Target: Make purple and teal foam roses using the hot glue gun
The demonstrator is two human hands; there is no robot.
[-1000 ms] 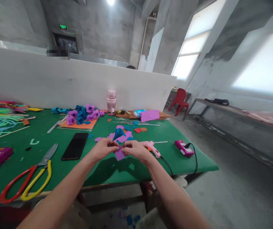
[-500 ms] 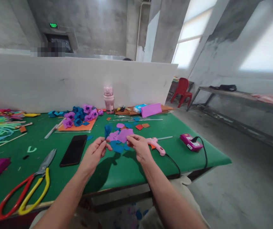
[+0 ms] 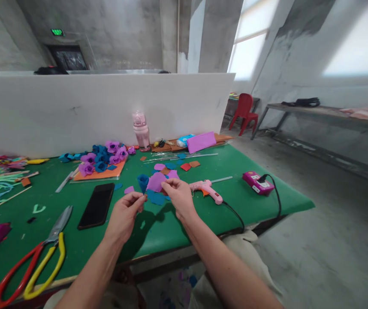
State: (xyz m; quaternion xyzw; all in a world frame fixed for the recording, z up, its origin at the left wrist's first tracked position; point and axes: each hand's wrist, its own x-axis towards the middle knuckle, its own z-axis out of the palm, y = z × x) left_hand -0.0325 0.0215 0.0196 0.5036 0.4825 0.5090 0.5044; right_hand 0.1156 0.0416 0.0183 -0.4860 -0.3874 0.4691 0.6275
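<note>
- The right hand point(image 3: 179, 196) is over the green table point(image 3: 171, 231), near its middle. Thumb and forefinger are closed in a pinch on the edge of a purple foam piece point(image 3: 156, 182).
- The left hand point(image 3: 124, 214) is just to the left of it. Its fingers are curled and the fingertips are close together near a blue rolled petal point(image 3: 143, 182); I cannot tell if they hold it.
- The purple foam piece is above a small heap of blue and purple cut pieces point(image 3: 158, 198) that lies on the table between the two hands and a little farther.
- A pink glue gun point(image 3: 207, 190) lies to the right of the right hand, with a black cable.
- A black phone point(image 3: 96, 205) lies to the left of the left hand, and big scissors point(image 3: 32, 264) with red and yellow handles are near the left front edge.
- Finished purple and blue flowers point(image 3: 105, 154) are far left, before the white board point(image 3: 107, 107).
</note>
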